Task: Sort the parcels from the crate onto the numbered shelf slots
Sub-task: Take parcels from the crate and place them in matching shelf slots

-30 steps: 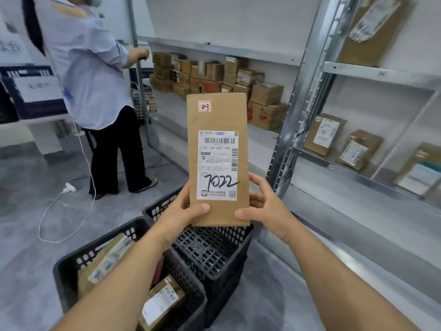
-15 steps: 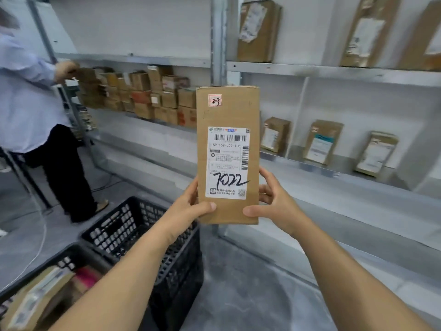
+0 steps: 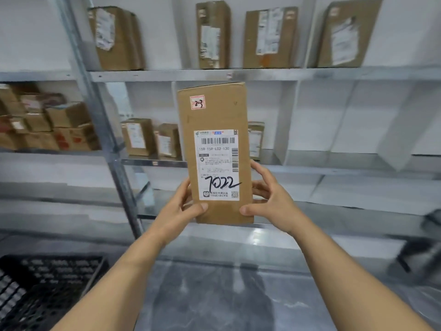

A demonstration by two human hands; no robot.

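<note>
A tall brown cardboard parcel [image 3: 214, 115] stands upright in front of me, held in both hands at its lower end. Its white label reads "7022" in black marker, and a small red-edged sticker near the top reads "2-3". My left hand [image 3: 183, 206] grips the lower left edge with the thumb on the front. My right hand [image 3: 269, 199] grips the lower right edge the same way. Behind the parcel is the metal shelf unit [image 3: 262, 74]. A corner of the black crate [image 3: 47, 283] shows at bottom left.
Several labelled parcels stand on the top shelf [image 3: 212, 34] and a few on the middle shelf [image 3: 138, 137]. Stacked cartons [image 3: 47, 125] fill the left bay. A grey upright post [image 3: 105, 130] divides the bays. Grey floor lies below.
My view has swung right and up toward the shelves. The person in the blue shirt has left the view and the crates have slid to the bottom left. Both hands keep the same grip.
</note>
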